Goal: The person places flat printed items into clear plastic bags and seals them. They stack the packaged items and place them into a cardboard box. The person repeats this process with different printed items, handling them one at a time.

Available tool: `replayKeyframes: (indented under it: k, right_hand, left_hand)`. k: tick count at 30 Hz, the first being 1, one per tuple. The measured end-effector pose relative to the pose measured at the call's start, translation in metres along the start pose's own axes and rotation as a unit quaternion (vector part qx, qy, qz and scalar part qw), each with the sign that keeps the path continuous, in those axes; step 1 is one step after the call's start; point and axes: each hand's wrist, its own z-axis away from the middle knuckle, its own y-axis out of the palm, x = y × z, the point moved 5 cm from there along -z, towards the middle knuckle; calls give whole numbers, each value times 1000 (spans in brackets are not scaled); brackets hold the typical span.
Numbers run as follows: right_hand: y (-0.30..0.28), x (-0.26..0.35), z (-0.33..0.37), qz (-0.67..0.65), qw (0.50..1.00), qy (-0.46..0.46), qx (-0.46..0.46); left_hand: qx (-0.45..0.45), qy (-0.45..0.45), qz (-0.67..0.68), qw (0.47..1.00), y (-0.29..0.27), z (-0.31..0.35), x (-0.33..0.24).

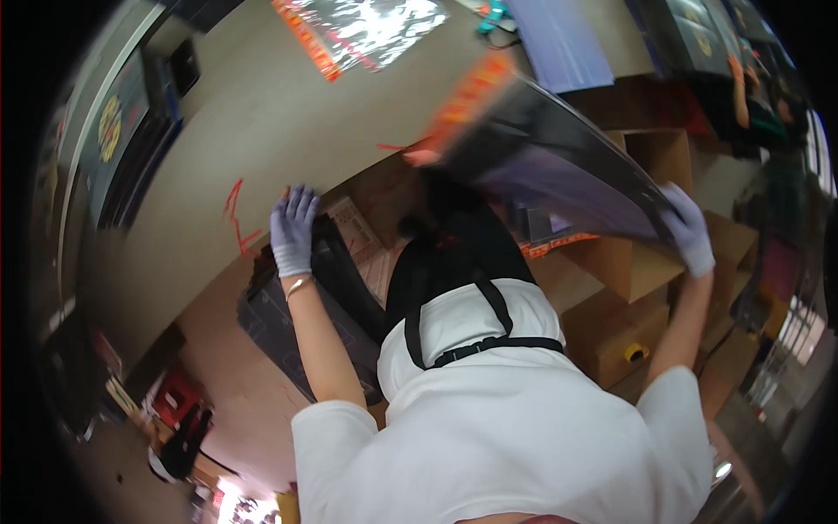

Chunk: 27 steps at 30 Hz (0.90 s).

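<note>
My right hand (690,229), in a pale glove, grips one end of a dark flat piece in a clear plastic bag (559,162). An orange printed strip (476,92) runs along the bag's far end, blurred by motion. The piece is tilted in the air over my lap's right side. My left hand (295,229), also gloved, has its fingers stretched out at the table's near edge and holds nothing. Below it, a stack of dark flat panels (288,319) stands beside my legs; my forearm hides part of it.
On the grey table (288,113) lies another clear bag with an orange edge (375,31). Dark panels (131,144) are piled at the left, and a bluish sheet (563,44) lies at the far right. Open cardboard boxes (642,262) stand at my right. Other people work nearby.
</note>
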Motion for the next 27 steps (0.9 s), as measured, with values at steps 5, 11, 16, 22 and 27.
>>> replayKeyframes:
  k: [5, 11, 16, 22, 27]
  right_hand:
    - [4, -107, 73, 148, 983, 3, -107]
    - [221, -176, 26, 234, 970, 65, -19]
    - [292, -201, -12, 220, 964, 133, 61]
    - [281, -163, -72, 247, 956, -18, 155]
    - [298, -44, -114, 216, 954, -114, 174]
  left_hand:
    - [-31, 13, -24, 999, -13, 4, 2]
    - [-156, 137, -218, 954, -28, 68, -34]
    - [-488, 178, -632, 575, -176, 195, -100]
    - [-562, -89, -628, 531, -286, 253, -88]
    - [-516, -20, -591, 620, -331, 264, -99]
